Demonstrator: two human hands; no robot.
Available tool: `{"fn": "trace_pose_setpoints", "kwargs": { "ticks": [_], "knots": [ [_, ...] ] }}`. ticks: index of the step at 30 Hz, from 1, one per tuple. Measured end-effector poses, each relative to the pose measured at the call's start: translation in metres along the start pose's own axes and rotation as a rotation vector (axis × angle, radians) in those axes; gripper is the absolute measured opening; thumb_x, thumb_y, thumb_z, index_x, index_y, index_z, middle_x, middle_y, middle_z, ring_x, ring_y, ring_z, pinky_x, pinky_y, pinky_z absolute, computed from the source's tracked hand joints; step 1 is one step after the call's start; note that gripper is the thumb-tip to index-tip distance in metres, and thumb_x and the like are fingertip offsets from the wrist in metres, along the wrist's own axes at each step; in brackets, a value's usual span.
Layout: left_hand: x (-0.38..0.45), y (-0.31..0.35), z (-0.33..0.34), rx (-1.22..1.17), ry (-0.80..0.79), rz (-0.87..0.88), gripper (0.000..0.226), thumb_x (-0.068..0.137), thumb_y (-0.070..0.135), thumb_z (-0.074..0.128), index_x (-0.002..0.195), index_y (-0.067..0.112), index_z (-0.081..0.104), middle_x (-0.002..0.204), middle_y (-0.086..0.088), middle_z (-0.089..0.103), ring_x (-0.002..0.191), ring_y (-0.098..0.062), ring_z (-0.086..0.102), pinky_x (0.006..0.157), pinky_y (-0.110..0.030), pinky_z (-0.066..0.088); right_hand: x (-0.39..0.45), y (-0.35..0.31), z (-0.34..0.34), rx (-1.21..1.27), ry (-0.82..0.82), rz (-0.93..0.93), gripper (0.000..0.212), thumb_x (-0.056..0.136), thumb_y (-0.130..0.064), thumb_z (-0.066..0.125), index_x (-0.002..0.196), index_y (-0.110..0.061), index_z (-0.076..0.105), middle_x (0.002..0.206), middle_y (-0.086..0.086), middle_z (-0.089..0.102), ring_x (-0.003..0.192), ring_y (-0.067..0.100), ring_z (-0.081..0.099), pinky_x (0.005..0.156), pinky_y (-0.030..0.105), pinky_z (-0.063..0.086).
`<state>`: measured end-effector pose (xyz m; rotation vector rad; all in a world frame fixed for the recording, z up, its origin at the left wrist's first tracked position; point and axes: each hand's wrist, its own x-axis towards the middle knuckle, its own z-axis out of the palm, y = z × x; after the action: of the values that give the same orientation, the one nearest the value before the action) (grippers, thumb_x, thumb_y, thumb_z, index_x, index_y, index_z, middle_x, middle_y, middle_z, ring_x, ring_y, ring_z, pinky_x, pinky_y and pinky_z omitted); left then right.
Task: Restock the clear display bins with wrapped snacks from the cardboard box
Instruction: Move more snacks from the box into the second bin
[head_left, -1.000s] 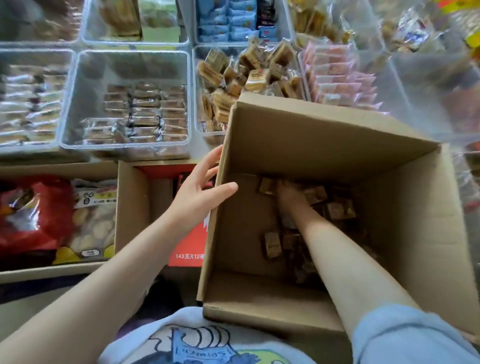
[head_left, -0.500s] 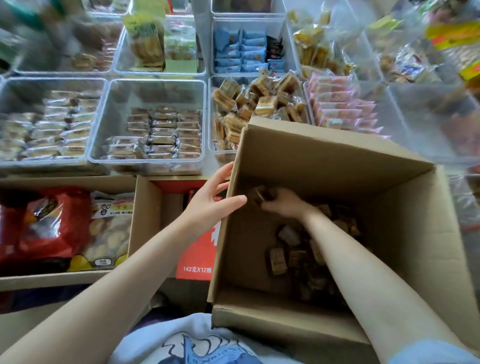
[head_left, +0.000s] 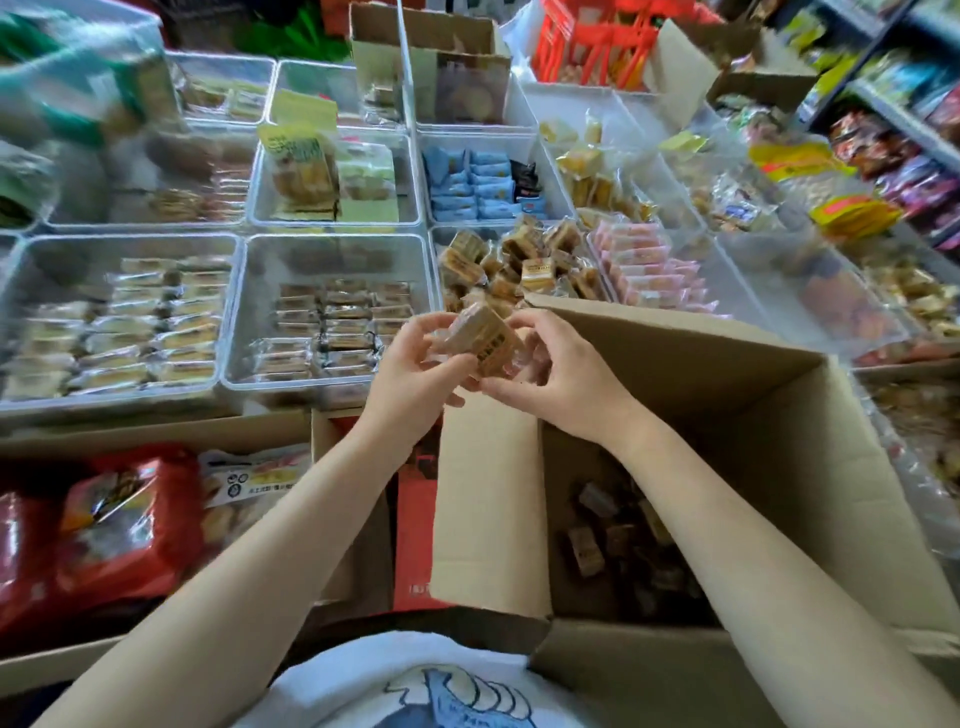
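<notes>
Both hands hold a brown wrapped snack (head_left: 483, 339) above the far left corner of the open cardboard box (head_left: 779, 415). My left hand (head_left: 415, 371) grips its left side and my right hand (head_left: 550, 371) its right side. More brown wrapped snacks (head_left: 613, 540) lie in the bottom of the box. Just beyond the hands stands a clear display bin (head_left: 441, 236) heaped with the same brown snacks (head_left: 519, 265).
Other clear bins hold wrapped bars (head_left: 337, 327), pale bars (head_left: 119, 332), blue packets (head_left: 478, 182) and pink packets (head_left: 649, 270). A lower cardboard box at the left holds red snack bags (head_left: 104, 519). Shelves of goods stand at the far right.
My right hand came up out of the box with a brown snack. My left hand left the box's edge and joined it on the snack. The view tilted upward.
</notes>
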<state>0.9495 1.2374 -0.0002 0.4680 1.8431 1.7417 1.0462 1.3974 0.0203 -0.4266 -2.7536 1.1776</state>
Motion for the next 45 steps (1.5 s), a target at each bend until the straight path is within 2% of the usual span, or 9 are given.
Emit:
{"fn": "trace_pose_setpoints", "kwargs": {
  "ticks": [8,12,15,21,28,33,38,41,45],
  "knots": [
    [0.016,-0.039,-0.165,-0.049,-0.001,-0.043,0.045,0.079,0.014,0.075,0.119,0.032,0.062,0.113,-0.007,0.071,0.104,-0.025,0.071,0.086,-0.04,0.06,0.079,-0.07,0.111,0.101,-0.125,0.087,0.025,0.089,-0.024,0.074,0.112,-0.024,0.064,0.1,-0.001,0.068,0.085,0.015,0.066,0.076,0.027,0.055],
    [0.04,-0.083,-0.238,0.493,0.082,-0.051,0.067,0.089,0.024,0.072,0.149,0.02,0.042,0.14,0.004,0.05,0.133,-0.014,0.047,0.11,-0.028,0.035,0.136,-0.09,0.166,-0.022,-0.05,0.126,0.024,0.088,-0.023,0.074,0.11,-0.023,0.062,0.104,0.001,0.066,0.091,0.017,0.064,0.081,0.028,0.051],
    [0.056,-0.116,-0.278,0.931,-0.043,-0.059,0.081,0.093,0.035,0.064,0.159,0.017,0.021,0.166,-0.006,0.021,0.153,-0.02,0.016,0.124,-0.036,0.015,0.177,-0.091,0.196,-0.14,0.032,0.157,0.024,0.09,-0.017,0.07,0.111,-0.023,0.06,0.107,0.0,0.057,0.091,0.016,0.059,0.078,0.024,0.045],
    [0.063,-0.159,-0.3,1.299,-0.293,0.07,0.096,0.092,0.049,0.052,0.16,0.027,-0.012,0.164,0.001,-0.026,0.153,-0.017,-0.019,0.125,-0.041,-0.006,0.241,-0.067,0.241,-0.334,0.026,0.222,0.027,0.092,-0.013,0.063,0.119,-0.016,0.06,0.118,0.005,0.054,0.096,0.019,0.054,0.089,0.034,0.048],
    [0.062,-0.17,-0.3,1.383,-0.301,0.054,0.101,0.094,0.051,0.047,0.154,0.023,-0.029,0.159,-0.004,-0.039,0.149,-0.021,-0.031,0.124,-0.044,-0.01,0.261,-0.053,0.303,-0.569,-0.263,0.213,0.041,0.098,-0.006,0.044,0.138,-0.011,0.051,0.136,0.012,0.05,0.121,0.034,0.053,0.096,0.04,0.046],
    [0.063,-0.174,-0.303,1.383,-0.307,0.072,0.098,0.096,0.049,0.043,0.152,0.023,-0.033,0.157,-0.004,-0.042,0.147,-0.021,-0.034,0.123,-0.043,-0.015,0.243,-0.047,0.313,-0.697,-0.361,0.128,0.059,0.103,-0.023,0.034,0.158,-0.007,0.017,0.165,0.011,0.016,0.152,0.028,0.017,0.12,0.047,0.024],
    [0.062,-0.174,-0.302,1.363,-0.286,0.061,0.1,0.095,0.048,0.047,0.153,0.024,-0.032,0.158,-0.002,-0.041,0.148,-0.019,-0.033,0.123,-0.042,-0.015,0.225,-0.051,0.302,-0.644,-0.425,0.106,0.055,0.103,-0.029,0.033,0.157,-0.02,0.028,0.167,0.004,0.015,0.153,0.024,0.009,0.122,0.049,0.015],
    [0.063,-0.165,-0.303,1.328,-0.3,0.022,0.1,0.095,0.049,0.051,0.156,0.028,-0.025,0.16,0.002,-0.038,0.151,-0.018,-0.027,0.124,-0.043,-0.009,0.2,-0.061,0.282,-0.563,-0.389,0.083,0.05,0.103,-0.026,0.038,0.153,-0.023,0.037,0.163,0.003,0.024,0.151,0.023,0.017,0.12,0.047,0.017],
    [0.063,-0.137,-0.291,1.254,-0.249,-0.096,0.083,0.097,0.047,0.053,0.161,0.032,0.003,0.167,0.002,-0.017,0.155,-0.02,-0.013,0.125,-0.045,-0.002,0.144,-0.07,0.218,-0.304,-0.238,0.054,0.034,0.102,-0.019,0.046,0.133,-0.018,0.06,0.133,0.0,0.056,0.12,0.016,0.053,0.099,0.033,0.044]
  ]
}}
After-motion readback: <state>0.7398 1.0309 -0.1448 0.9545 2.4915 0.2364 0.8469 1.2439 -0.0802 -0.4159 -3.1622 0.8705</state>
